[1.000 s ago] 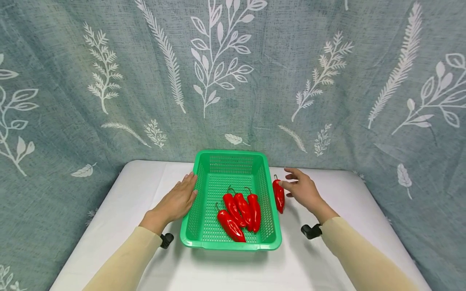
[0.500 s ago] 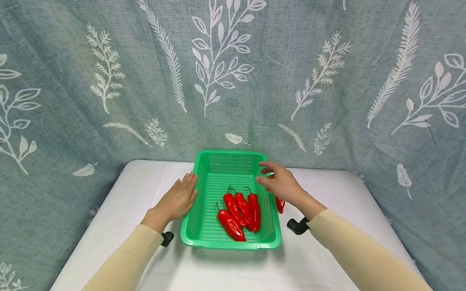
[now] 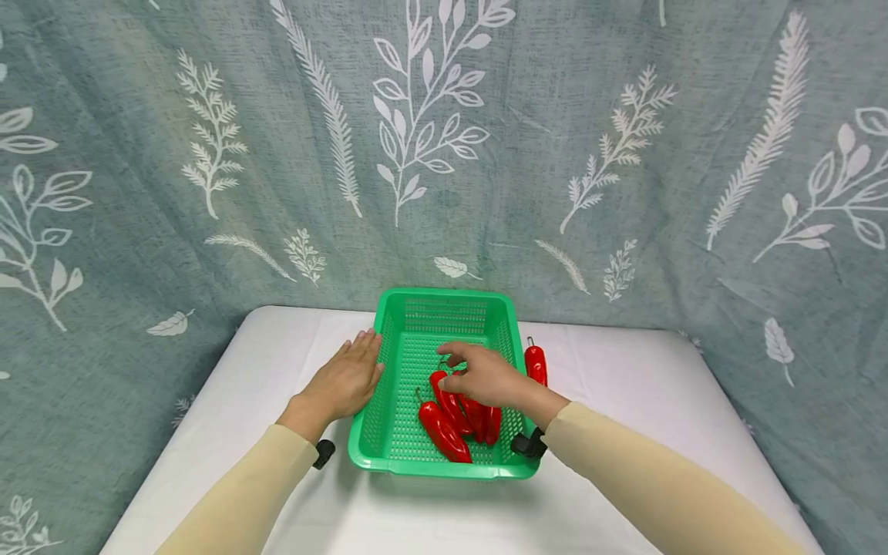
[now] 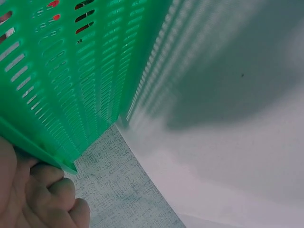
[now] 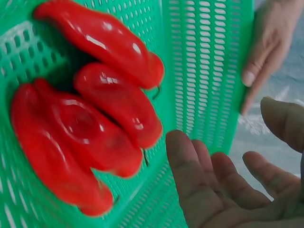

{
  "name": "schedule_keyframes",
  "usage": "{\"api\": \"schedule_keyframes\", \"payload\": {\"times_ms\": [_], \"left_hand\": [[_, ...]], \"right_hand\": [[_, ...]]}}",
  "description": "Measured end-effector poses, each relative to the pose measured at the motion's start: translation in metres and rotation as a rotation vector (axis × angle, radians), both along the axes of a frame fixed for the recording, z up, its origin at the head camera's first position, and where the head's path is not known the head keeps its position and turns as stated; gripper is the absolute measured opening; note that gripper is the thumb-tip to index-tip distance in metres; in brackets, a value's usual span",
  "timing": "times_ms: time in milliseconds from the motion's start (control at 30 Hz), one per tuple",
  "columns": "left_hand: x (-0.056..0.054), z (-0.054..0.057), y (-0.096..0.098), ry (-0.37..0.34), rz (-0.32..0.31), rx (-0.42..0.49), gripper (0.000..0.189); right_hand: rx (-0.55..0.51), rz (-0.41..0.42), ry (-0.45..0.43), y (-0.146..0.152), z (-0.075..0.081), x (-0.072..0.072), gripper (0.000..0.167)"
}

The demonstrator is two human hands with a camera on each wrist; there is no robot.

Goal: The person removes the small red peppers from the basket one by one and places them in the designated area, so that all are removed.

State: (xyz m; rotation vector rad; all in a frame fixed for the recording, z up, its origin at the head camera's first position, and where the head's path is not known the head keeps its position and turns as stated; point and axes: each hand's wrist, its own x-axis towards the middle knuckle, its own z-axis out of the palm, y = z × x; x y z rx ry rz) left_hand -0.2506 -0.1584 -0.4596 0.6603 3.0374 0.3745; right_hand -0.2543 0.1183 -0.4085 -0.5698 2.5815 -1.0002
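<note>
A green plastic basket (image 3: 444, 469) holds several red peppers (image 3: 442, 432), lying side by side toward its near end. My left hand (image 3: 344, 379) rests along the basket's left rim with its fingers straight. In the left wrist view, the fingers (image 4: 50, 194) lie against the rim from outside. Over the peppers hovers my right hand (image 3: 484, 376), its fingers loosely bent. Nothing is between thumb and fingers of the right hand (image 5: 223, 190) in the right wrist view, and the peppers (image 5: 80, 128) lie apart from it. One more red pepper (image 3: 536, 364) lies outside, beside the right wall.
The basket stands on a table with a white cloth (image 3: 624, 385). A grey-green patterned curtain (image 3: 527, 154) hangs behind the table and at both sides.
My right hand has moved left from above the pepper outside, across the right rim and over the peppers in the basket. My left hand has stayed on the left rim.
</note>
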Motion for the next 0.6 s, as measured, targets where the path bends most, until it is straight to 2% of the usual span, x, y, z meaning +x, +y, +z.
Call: {"api": "schedule_keyframes", "payload": {"times_ms": [300,600], "left_hand": [[-0.003,-0.001,0.0,-0.008,0.005,0.009,0.063],[-0.006,-0.003,-0.002,0.001,0.003,0.029,0.063]], "right_hand": [[-0.014,0.067,-0.208,-0.012,-0.019,-0.002,0.06],[0.019,0.123,-0.26,-0.016,-0.026,-0.007,0.065]]}}
